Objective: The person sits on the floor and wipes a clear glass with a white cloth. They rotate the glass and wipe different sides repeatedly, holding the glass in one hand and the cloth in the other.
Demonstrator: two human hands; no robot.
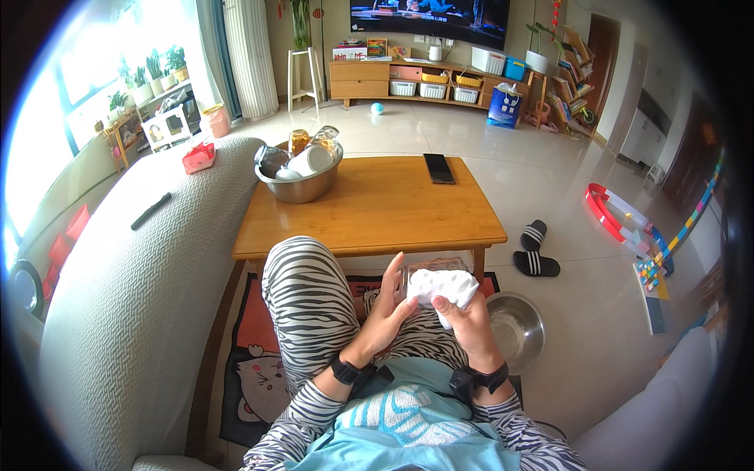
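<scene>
Above my lap, a clear glass vessel (439, 265) lies sideways between my hands, partly covered by a crumpled white cloth (442, 287). My left hand (386, 306) grips its left end, fingers up along the side and thumb near the cloth. My right hand (468, 321) presses the cloth against the glass with the thumb on the near side. Beyond them, on the left of the wooden table (383, 206), stands a stainless steel bowl (300, 187). It holds several cups and glasses, among them a white mug (312, 160) and an amber glass (298, 141).
A black phone (439, 169) rests near the table's far right corner. An empty-looking steel basin (515, 329) sits on the floor right of my legs. Black striped slippers (535, 263) lie beyond it. A sofa arm (141, 282) on the left carries a dark stick-like object (151, 211) and red packet (198, 158).
</scene>
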